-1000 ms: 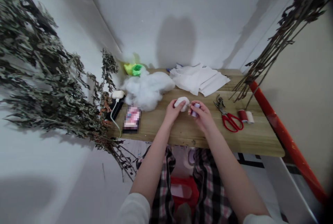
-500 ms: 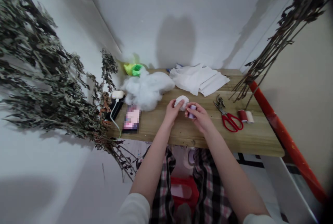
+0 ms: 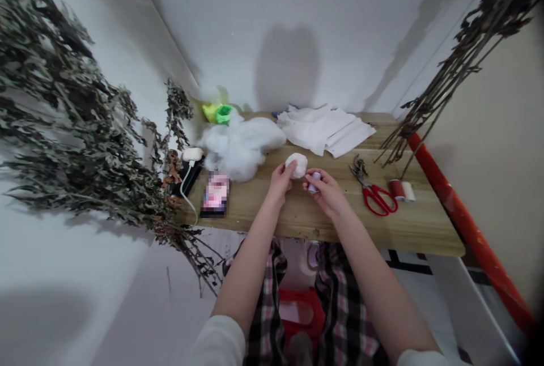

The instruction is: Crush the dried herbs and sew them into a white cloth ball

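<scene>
My left hand (image 3: 283,179) pinches a small round white stuffed ball (image 3: 298,164), held just above the wooden table. Close on its right, my right hand (image 3: 325,189) is closed round a pale lilac spool of thread (image 3: 314,182). The right fingertips come near the ball's lower right edge; whether they touch it, or hold a needle, is too small to tell. Fluffy white stuffing (image 3: 242,148) lies to the left beyond my hands. White fabric pieces (image 3: 325,130) are spread at the back, behind the ball.
Red-handled scissors (image 3: 379,199) lie on the wooden table (image 3: 293,221) at right, beside a red thread spool (image 3: 396,189) and a white one (image 3: 408,191). A phone (image 3: 215,195) and a white charger (image 3: 192,154) with cable are at left. Dried plants (image 3: 85,128) hang at both sides.
The white ball has tilted slightly in my left fingers, and my left fingertips have shifted on it. My right hand has turned a little, with the lilac spool still in it.
</scene>
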`<state>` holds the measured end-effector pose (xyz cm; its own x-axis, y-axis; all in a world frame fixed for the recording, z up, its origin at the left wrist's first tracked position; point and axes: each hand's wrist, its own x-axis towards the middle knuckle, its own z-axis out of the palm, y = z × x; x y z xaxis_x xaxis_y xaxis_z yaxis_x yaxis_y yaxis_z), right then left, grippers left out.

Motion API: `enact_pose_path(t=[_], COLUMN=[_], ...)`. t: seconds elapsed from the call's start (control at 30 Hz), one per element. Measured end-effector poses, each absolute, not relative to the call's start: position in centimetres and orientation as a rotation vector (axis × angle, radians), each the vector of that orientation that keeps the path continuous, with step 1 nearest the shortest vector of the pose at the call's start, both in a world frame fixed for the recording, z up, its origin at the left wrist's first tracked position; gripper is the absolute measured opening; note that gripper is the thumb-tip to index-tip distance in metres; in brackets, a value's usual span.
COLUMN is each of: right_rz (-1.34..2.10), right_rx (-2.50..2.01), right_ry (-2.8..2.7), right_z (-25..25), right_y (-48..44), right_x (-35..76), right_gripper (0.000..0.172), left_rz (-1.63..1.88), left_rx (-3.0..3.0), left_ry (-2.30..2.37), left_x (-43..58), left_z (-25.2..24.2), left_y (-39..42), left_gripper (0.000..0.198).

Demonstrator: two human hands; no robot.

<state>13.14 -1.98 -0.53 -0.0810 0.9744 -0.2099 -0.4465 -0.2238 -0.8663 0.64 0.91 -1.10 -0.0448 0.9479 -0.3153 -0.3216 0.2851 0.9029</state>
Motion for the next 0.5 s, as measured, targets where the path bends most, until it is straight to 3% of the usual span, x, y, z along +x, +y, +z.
enact_pose_path(t=[0.5], right_rz=[1.519], right_rx=[-1.139], right_ry=[-0.885], right_z=[-0.87], right_y=[-1.78], right_x=[13.19], right_gripper=[0.043], left_rz=[1.142], left_rx=[0.652], left_ry=[1.09], left_x=[0.62], left_z=[-1.16], left_y=[0.93], left_gripper=[0.048])
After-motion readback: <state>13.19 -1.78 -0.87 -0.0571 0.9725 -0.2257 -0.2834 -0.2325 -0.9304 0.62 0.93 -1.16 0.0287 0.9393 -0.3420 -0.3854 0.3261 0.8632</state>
